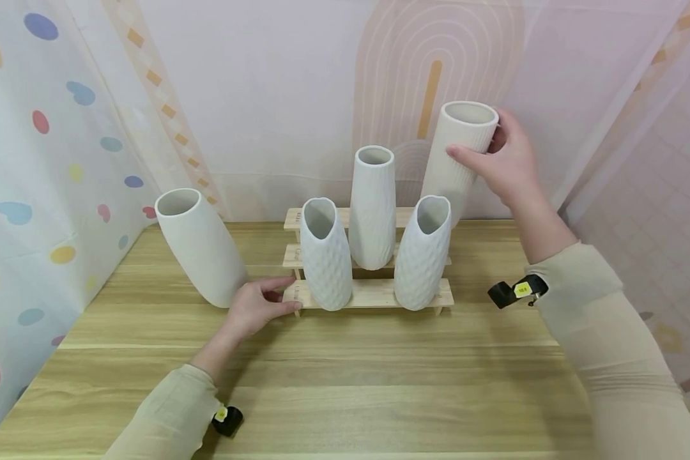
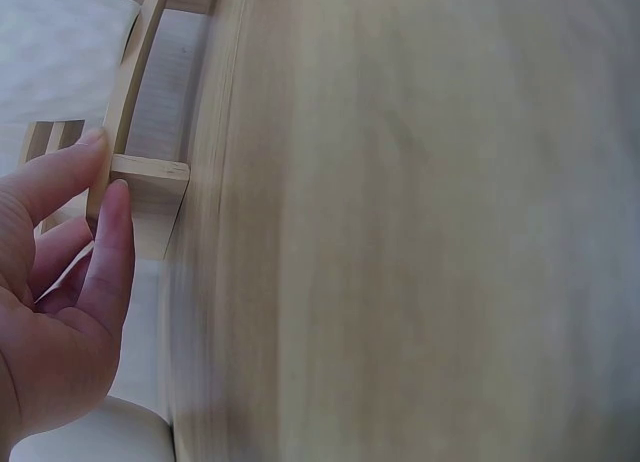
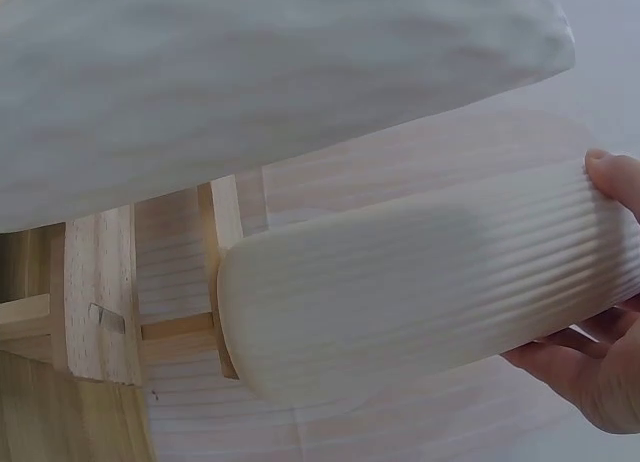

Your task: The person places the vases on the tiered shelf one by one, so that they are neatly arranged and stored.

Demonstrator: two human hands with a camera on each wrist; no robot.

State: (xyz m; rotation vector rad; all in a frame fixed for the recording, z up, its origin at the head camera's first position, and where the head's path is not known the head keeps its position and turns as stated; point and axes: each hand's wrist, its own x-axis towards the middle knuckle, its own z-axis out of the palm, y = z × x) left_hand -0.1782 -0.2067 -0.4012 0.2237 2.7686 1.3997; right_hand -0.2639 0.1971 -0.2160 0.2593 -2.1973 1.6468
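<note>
My right hand (image 1: 508,156) grips a tall white ribbed vase (image 1: 460,144) near its rim, thumb in front and fingers behind. In the right wrist view the base of this vase meets the top board (image 3: 228,217) at its end; whether its weight rests there I cannot tell. With thumb and fingers my left hand (image 1: 259,306) pinches the left end of the lowest board of a three-tier wooden stand (image 1: 374,292). Two dimpled white vases (image 1: 328,268) with wavy rims stand on that lowest tier. Behind them, a textured white vase (image 1: 374,217) stands on the middle tier.
A smooth white vase (image 1: 201,246) stands on the wooden table (image 1: 345,383), left of the stand and just behind my left hand. A pale patterned curtain (image 1: 264,96) hangs behind the table, and a dotted one (image 1: 29,191) along the left side.
</note>
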